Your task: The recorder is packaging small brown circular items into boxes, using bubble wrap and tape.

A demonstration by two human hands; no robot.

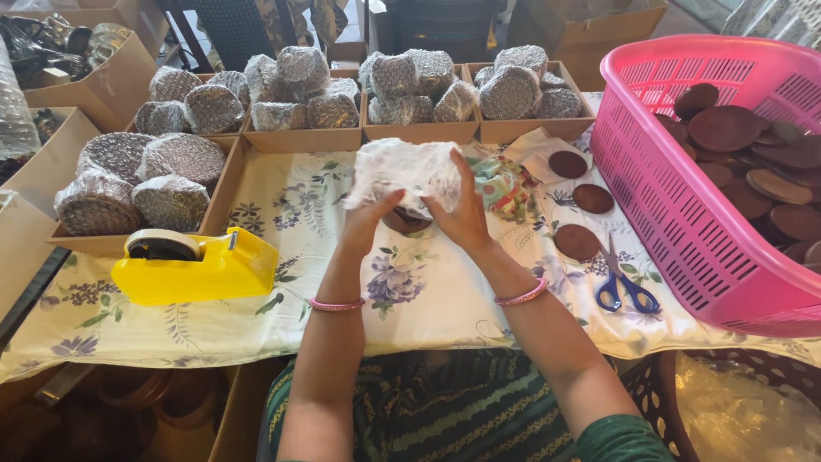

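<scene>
Above the floral tablecloth [256,316], just ahead of your chest, your left hand [369,218] and right hand [462,214] pinched a crumpled white bubble-wrap sheet [402,171] around a dark brown round disc [404,222], fingers closed on the wrap's lower edges. The disc peeked out underneath, so you risked it slipping onto the cloth. It seemed tilted, face toward you; being round, it had no clear long axis.
</scene>
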